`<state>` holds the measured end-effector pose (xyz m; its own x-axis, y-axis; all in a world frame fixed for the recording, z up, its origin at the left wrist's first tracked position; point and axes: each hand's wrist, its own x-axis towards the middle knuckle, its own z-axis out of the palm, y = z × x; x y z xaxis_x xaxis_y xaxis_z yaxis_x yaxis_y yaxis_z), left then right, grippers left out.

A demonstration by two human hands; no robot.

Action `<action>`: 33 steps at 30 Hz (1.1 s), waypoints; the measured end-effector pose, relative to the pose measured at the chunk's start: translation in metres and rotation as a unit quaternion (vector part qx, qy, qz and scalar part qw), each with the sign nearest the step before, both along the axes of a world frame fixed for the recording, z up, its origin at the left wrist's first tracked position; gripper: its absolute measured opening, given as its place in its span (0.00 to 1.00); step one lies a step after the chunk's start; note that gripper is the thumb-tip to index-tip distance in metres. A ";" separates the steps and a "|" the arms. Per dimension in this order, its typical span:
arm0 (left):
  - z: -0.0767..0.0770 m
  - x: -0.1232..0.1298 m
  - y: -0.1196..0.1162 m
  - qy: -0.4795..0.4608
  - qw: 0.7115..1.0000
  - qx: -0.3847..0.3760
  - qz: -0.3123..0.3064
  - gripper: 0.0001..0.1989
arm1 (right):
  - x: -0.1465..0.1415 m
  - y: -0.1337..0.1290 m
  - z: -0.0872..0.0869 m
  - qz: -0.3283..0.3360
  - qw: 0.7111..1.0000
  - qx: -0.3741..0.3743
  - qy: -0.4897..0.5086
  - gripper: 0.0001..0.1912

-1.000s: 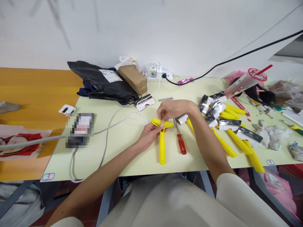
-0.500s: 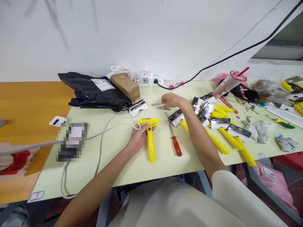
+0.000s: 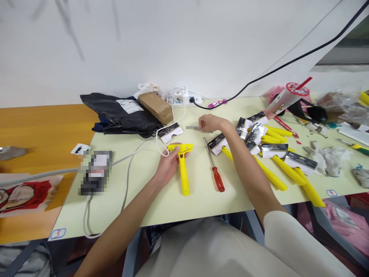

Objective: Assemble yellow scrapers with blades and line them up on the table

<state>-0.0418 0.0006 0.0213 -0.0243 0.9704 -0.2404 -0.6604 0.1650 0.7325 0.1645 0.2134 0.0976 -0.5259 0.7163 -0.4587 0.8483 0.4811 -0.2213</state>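
A yellow T-shaped scraper [image 3: 183, 173] is held by its head in my left hand [image 3: 168, 165], handle toward the table's front edge. My right hand [image 3: 210, 123] is over thin grey metal strips [image 3: 192, 127] near the back of the table; its fingers are bent together, and whether they grip a strip cannot be made out. Between my forearms lies a screwdriver [image 3: 218, 179] with a red handle, its shaft pointing to the back. A black and white card [image 3: 171, 133] lies behind the scraper.
More yellow scrapers [image 3: 269, 173] with black and white card covers lie right of my right forearm. A cup with a straw [image 3: 285, 100] stands behind them. Back left are a black plastic bag [image 3: 123, 117] and a brown box [image 3: 155, 107]. White cables [image 3: 128, 184] cross the left side.
The view has shifted slightly left. My right hand's fingers have drawn closer together over the metal strips. The scraper's head has tilted a little in my left hand.
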 end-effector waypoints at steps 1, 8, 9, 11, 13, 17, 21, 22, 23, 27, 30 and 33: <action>0.000 0.000 0.000 0.001 1.000 0.001 0.000 0.19 | 0.000 0.000 0.000 0.002 1.000 0.008 0.013 0.16; 0.003 -0.001 0.002 -0.010 1.000 -0.008 0.001 0.17 | -0.007 0.004 -0.015 0.032 0.997 0.031 0.069 0.15; 0.003 -0.001 0.002 -0.012 1.000 -0.009 0.001 0.17 | -0.009 0.005 -0.019 0.032 0.996 0.038 0.070 0.15; 0.002 -0.002 0.003 -0.018 1.000 -0.007 0.001 0.17 | -0.010 0.006 -0.026 0.022 0.995 0.064 0.074 0.16; 0.002 -0.002 0.004 -0.024 1.000 -0.001 0.001 0.16 | -0.011 0.009 -0.032 0.009 0.993 0.091 0.079 0.19; 0.001 -0.002 0.004 -0.027 1.000 0.000 -0.007 0.16 | -0.011 0.015 -0.040 0.005 0.994 0.082 0.078 0.18; -0.001 -0.003 0.006 -0.022 1.000 -0.005 -0.015 0.16 | -0.012 0.019 -0.045 -0.001 0.997 0.055 0.057 0.16; -0.002 -0.004 0.007 -0.023 1.000 -0.005 -0.015 0.15 | -0.012 0.019 -0.045 -0.002 0.997 0.052 0.053 0.15; -0.003 -0.004 0.008 -0.024 1.000 -0.006 -0.015 0.15 | -0.012 0.019 -0.045 -0.002 0.997 0.050 0.050 0.15; -0.005 -0.006 0.012 -0.028 1.000 0.001 -0.009 0.15 | -0.014 0.015 -0.036 -0.001 0.997 0.052 0.061 0.13; -0.007 -0.008 0.014 -0.028 1.000 0.011 -0.002 0.14 | -0.014 0.006 -0.019 -0.002 0.994 0.060 0.088 0.10; -0.009 -0.010 0.015 -0.030 0.999 0.019 0.006 0.13 | -0.016 -0.010 0.007 0.005 0.988 0.064 0.137 0.06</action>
<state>-0.0517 0.0160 0.0127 -0.0219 0.9785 -0.2052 -0.7052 0.1304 0.6969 0.1482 0.2036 0.1048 -0.6247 0.7540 -0.2034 0.7602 0.5275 -0.3793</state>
